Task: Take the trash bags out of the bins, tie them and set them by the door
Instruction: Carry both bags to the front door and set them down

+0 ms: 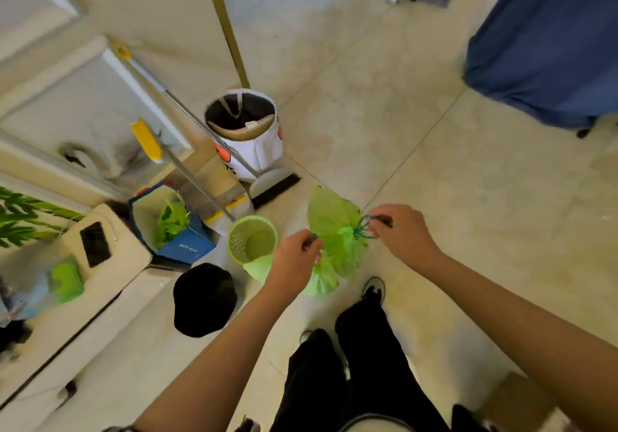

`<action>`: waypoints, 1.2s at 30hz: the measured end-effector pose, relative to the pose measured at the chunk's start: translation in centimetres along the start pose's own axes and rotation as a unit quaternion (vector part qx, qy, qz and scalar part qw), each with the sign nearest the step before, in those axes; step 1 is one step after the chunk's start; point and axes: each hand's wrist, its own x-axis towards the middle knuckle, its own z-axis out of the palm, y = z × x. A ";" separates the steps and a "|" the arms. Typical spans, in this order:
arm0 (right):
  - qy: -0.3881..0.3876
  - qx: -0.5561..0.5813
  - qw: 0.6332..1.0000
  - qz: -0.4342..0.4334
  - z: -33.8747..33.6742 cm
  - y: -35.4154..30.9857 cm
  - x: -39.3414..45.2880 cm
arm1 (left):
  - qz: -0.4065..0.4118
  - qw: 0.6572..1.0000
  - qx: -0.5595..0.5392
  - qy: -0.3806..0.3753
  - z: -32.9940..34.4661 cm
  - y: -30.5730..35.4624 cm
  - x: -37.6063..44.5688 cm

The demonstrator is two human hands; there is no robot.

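Tying stage, first bag, both hands on drawstring.

Green trash bag (334, 231) is out of the green mesh bin (252, 242), held above the floor (434, 130) just beside it, neck gathered. Left hand (296, 261) grip pinches one dark cord end; right hand (399, 231) grip pinches the blue drawstring (363, 227). Knot looks unfinished. Judged remaining: finish the tie, set it by the door, then the blue bin (187, 247), whose green liner is in place, and possibly the white bin (247, 130).
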 end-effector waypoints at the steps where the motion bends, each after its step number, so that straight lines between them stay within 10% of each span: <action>1: 0.024 0.014 1.000 0.002 -1.2 0.2 -0.2 | 0.019 1.000 0.004 0.001 0.4 0.9 0.2; 11: 0.186 0.303 0.934 0.040 -13.3 3.9 -0.6 | 0.149 0.987 -0.053 -0.026 5.9 13.7 4.9; 36: 0.465 0.328 0.807 0.157 -39.9 25.1 0.5 | 0.333 0.900 0.026 -0.281 38.1 41.6 14.7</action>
